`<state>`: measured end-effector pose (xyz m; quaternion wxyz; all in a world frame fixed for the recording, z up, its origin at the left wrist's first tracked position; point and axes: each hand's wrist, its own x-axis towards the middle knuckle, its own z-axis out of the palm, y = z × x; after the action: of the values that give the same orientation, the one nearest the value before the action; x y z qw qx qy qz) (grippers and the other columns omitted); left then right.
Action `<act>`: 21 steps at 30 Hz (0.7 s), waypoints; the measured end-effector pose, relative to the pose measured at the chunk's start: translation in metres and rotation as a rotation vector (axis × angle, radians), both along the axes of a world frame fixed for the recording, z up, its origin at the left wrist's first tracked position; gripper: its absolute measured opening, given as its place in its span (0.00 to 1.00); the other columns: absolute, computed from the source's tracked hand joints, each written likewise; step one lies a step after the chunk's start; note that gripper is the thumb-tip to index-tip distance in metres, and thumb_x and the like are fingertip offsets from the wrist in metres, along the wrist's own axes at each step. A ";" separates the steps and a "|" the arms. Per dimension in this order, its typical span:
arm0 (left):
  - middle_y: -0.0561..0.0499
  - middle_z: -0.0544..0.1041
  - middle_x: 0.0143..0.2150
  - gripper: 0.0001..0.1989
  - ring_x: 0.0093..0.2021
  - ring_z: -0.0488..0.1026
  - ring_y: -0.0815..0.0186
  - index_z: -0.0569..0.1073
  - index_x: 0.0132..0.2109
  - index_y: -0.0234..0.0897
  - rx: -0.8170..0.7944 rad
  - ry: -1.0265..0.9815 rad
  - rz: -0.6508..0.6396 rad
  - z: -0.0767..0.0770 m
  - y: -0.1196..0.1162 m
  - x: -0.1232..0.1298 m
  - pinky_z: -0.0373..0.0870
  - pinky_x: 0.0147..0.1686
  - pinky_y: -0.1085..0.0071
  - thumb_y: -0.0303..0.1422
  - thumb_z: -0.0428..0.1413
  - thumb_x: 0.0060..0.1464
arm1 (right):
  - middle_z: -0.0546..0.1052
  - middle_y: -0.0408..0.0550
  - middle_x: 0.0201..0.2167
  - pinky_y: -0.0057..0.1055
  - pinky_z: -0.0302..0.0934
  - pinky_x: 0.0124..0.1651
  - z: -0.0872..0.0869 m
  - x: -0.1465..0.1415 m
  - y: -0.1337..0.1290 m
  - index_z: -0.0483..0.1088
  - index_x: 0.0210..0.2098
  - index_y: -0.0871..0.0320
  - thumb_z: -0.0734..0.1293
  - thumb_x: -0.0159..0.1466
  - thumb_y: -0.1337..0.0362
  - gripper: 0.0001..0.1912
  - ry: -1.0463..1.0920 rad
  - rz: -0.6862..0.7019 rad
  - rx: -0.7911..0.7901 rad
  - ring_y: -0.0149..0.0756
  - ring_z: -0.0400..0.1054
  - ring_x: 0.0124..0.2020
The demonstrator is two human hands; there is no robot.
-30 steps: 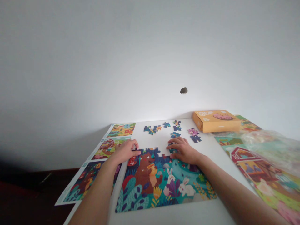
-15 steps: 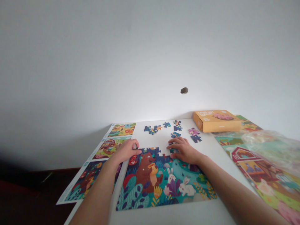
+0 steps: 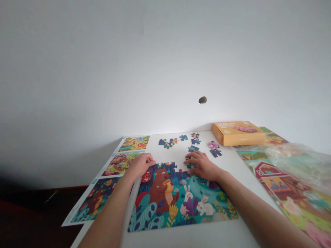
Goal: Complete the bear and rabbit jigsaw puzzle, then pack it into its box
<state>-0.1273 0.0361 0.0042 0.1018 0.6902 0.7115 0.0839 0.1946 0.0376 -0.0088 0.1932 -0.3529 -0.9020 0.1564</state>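
Well, the orange puzzle box (image 3: 239, 133) sits closed.

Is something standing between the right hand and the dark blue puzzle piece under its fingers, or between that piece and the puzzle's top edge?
Nothing visible. The right hand rests on the dark blue cardboard puzzle piece, just beside the top edge of the bear jigsaw puzzle. The nearest loose piece lies beyond it.
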 end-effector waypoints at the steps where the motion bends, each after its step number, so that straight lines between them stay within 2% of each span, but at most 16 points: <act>1: 0.51 0.76 0.32 0.15 0.36 0.72 0.60 0.74 0.33 0.41 0.009 0.006 -0.005 0.001 -0.001 0.001 0.59 0.34 0.69 0.47 0.53 0.51 | 0.68 0.48 0.55 0.48 0.51 0.56 0.000 0.000 0.000 0.71 0.50 0.46 0.65 0.62 0.49 0.19 0.001 -0.001 -0.002 0.47 0.57 0.57; 6: 0.50 0.74 0.35 0.20 0.38 0.71 0.60 0.74 0.32 0.40 0.005 -0.041 -0.100 0.007 -0.004 0.002 0.62 0.35 0.70 0.51 0.63 0.37 | 0.68 0.48 0.55 0.48 0.51 0.57 0.000 -0.001 0.000 0.71 0.50 0.46 0.65 0.62 0.49 0.19 0.005 -0.002 -0.010 0.47 0.57 0.57; 8: 0.51 0.74 0.35 0.21 0.38 0.71 0.60 0.74 0.32 0.40 -0.005 -0.065 -0.103 0.008 -0.005 0.002 0.62 0.36 0.70 0.50 0.64 0.35 | 0.68 0.48 0.55 0.48 0.51 0.57 0.000 -0.001 0.000 0.71 0.50 0.46 0.65 0.62 0.49 0.19 0.009 0.000 -0.008 0.47 0.57 0.57; 15: 0.50 0.74 0.35 0.16 0.38 0.70 0.59 0.75 0.31 0.40 -0.006 -0.044 -0.061 0.003 -0.001 -0.001 0.61 0.36 0.69 0.48 0.58 0.46 | 0.68 0.48 0.55 0.48 0.51 0.56 0.002 -0.001 0.000 0.71 0.50 0.46 0.65 0.62 0.49 0.19 0.000 0.000 -0.013 0.47 0.57 0.57; 21: 0.46 0.74 0.38 0.16 0.43 0.70 0.53 0.75 0.32 0.39 0.060 0.054 0.011 0.004 -0.006 0.018 0.61 0.43 0.58 0.46 0.52 0.54 | 0.68 0.48 0.55 0.47 0.51 0.57 0.003 -0.001 -0.001 0.71 0.50 0.46 0.64 0.62 0.49 0.19 0.010 -0.003 -0.004 0.46 0.57 0.57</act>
<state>-0.1095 0.0302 0.0079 0.0614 0.6909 0.7151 0.0871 0.1940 0.0363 -0.0062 0.1973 -0.3537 -0.9002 0.1600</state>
